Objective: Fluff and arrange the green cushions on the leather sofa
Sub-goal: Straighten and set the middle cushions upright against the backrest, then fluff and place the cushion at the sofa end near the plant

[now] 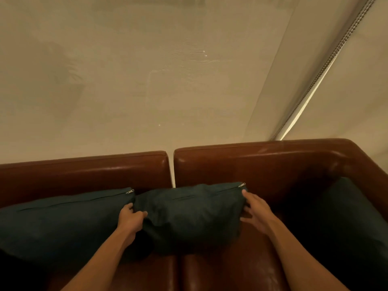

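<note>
Leather sofa (pixel 262 162): left hand (pixel 130 219) grips middle cushion (pixel 189 213), right hand (pixel 257 213) seemingly presses it.

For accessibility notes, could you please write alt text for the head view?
The left hand grips and the right hand presses the ends of the middle green cushion on a leather sofa; left cushion and right cushion flank it.

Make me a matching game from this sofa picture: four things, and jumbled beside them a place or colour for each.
1 middle cushion
2 left cushion
3 right cushion
4 sofa

A glossy brown
B in the sofa's right corner
C between left hand and right hand
D left of the left hand

Pairs: 1-C, 2-D, 3-B, 4-A
</note>
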Demonstrator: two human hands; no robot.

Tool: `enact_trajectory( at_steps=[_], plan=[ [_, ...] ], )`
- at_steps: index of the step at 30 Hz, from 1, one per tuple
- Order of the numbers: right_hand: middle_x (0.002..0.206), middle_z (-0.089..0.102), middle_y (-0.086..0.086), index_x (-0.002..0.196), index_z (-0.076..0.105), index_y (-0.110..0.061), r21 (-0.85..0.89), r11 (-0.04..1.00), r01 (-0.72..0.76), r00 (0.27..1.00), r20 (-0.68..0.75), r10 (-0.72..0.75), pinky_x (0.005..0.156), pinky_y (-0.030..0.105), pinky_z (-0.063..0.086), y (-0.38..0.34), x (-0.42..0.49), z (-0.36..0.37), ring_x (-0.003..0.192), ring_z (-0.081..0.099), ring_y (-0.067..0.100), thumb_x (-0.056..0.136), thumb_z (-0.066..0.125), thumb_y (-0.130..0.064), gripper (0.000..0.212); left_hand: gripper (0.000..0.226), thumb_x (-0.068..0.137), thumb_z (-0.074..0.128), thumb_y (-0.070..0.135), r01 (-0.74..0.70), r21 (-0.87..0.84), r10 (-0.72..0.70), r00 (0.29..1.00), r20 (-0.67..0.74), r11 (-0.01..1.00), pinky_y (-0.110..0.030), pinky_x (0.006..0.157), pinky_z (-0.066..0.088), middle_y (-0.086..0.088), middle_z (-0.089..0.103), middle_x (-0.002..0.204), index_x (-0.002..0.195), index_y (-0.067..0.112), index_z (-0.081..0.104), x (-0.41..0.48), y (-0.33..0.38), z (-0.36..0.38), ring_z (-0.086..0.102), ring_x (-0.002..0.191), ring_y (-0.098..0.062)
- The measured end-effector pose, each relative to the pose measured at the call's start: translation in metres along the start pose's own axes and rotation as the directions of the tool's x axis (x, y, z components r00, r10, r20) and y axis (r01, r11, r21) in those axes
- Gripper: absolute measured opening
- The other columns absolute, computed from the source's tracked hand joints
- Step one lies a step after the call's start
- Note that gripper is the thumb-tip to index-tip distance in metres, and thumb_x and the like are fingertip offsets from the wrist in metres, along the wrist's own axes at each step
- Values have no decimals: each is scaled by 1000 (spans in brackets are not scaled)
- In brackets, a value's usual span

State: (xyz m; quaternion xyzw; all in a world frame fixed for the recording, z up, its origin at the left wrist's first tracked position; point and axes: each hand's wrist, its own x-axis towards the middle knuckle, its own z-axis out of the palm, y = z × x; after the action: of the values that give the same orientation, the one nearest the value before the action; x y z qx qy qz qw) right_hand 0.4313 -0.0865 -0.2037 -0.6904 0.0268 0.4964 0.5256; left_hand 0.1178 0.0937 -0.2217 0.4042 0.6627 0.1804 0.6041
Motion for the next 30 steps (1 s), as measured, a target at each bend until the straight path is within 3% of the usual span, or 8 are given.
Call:
enact_trajectory(
  at_steps=[3, 5, 9, 13, 17, 20, 24, 30],
  plan=[
    [142, 53, 6, 147, 38, -21, -21, 1000, 5, 1000, 1, -5, 109, 60, 34, 10, 3, 9, 129, 50, 30, 94, 60, -32, 58, 71, 90, 62, -1, 16, 30, -17, 999, 29, 999, -36, 67, 46, -18, 41, 148, 152, 12, 28, 2, -2, -6, 55, 84, -18],
    [141, 54, 6, 147, 38, -20, -40, 999, 30, 999, -35, -32, 110, 58, 34, 11, 2, 15, 130, 50, 30, 96, 59, -30, 56, 70, 90, 63, 0, 13, 49, -14, 999, 29, 999, -33, 62, 44, -16, 38, 152, 151, 13, 30, 2, -2, -12, 54, 81, -15],
    [146, 50, 7, 149, 36, -24, -91, 993, 72, 994, -70, -78, 105, 52, 40, 19, -4, 19, 129, 50, 31, 96, 59, -29, 58, 68, 89, 64, -1, -16, 72, 16, 1000, 10, 997, -37, 78, 51, -16, 34, 154, 149, 14, 35, -2, -8, -20, 54, 117, -29],
    [147, 47, 10, 151, 32, -24, -143, 987, 68, 990, -112, -84, 98, 48, 41, 31, -16, 13, 125, 53, 33, 98, 57, -28, 59, 57, 87, 65, 2, -60, 101, 68, 995, -77, 993, -46, 96, 50, -11, 50, 141, 139, 15, 46, -13, -13, -29, 53, 120, -29],
    [144, 48, 9, 148, 37, -25, -192, 978, 81, 984, -140, -109, 90, 43, 48, 49, -38, 7, 107, 55, 27, 99, 54, -28, 52, 35, 89, 62, 3, -114, 121, 125, 988, -87, 986, -47, 93, 53, -5, 60, 120, 120, 18, 58, -27, -16, -35, 59, 104, -23],
    [136, 55, 6, 141, 48, -24, -220, 971, 94, 980, -152, -130, 76, 37, 52, 63, -59, 2, 107, 60, 25, 100, 52, -26, 41, 24, 91, 61, 6, -173, 157, 171, 985, 31, 972, -49, 96, 51, -2, 63, 112, 107, 23, 63, -39, -18, -28, 60, 106, -21],
    [118, 66, 1, 121, 60, -24, -230, 968, 101, 975, -171, -142, 74, 36, 55, 82, -83, -10, 99, 65, 22, 100, 51, -23, 23, 22, 90, 63, 7, -279, 226, 233, 950, 210, 933, -46, 95, 51, 4, 65, 106, 102, 26, 65, -62, -20, -3, 61, 105, -17],
    [107, 69, -4, 108, 64, -26, -212, 971, 111, 958, -238, -161, 72, 33, 57, 105, -124, -46, 94, 68, 19, 100, 52, -21, 16, 22, 90, 64, 9, -468, 299, 291, 826, 483, 832, -27, 72, 50, 6, 67, 107, 100, 28, 66, -115, -31, 48, 64, 94, -12]
  ],
)
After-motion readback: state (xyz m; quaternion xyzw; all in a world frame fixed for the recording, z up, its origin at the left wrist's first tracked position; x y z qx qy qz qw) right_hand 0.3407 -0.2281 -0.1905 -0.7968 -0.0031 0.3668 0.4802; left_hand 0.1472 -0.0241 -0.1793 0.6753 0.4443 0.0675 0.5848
